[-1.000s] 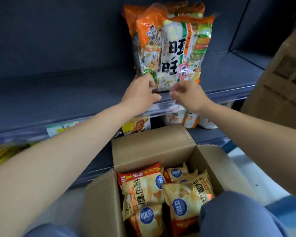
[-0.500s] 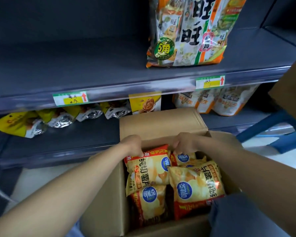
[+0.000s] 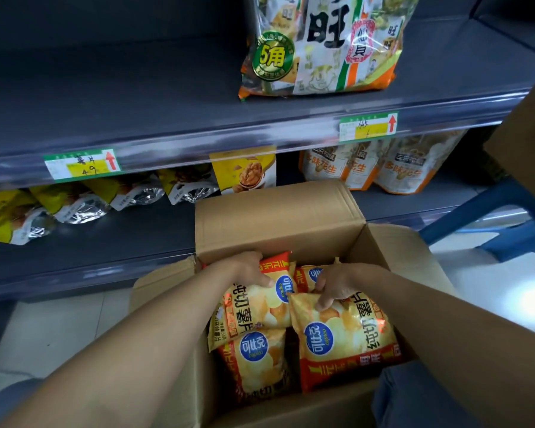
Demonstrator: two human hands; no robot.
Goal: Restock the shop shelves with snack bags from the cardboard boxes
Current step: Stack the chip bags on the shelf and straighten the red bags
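An open cardboard box (image 3: 278, 217) stands on the floor below the shelves, holding several yellow and orange chip bags. My left hand (image 3: 250, 270) grips the top edge of the left chip bag (image 3: 254, 307). My right hand (image 3: 337, 284) pinches the top of the right chip bag (image 3: 343, 341). Another chip bag (image 3: 257, 362) lies lower in the box. On the upper shelf (image 3: 136, 97) stands a large orange and white snack bag (image 3: 322, 47).
The lower shelf (image 3: 105, 239) carries yellow nut bags (image 3: 71, 202) at left, a walnut bag (image 3: 244, 171) in the middle and peanut bags (image 3: 383, 165) at right. A second cardboard box (image 3: 528, 143) and a blue stool (image 3: 491, 223) are at right. My knee (image 3: 414, 396) is against the box.
Both hands left the large snack bag on the upper shelf and came down into the box. They now close on the tops of two chip bags. The view tilted down.
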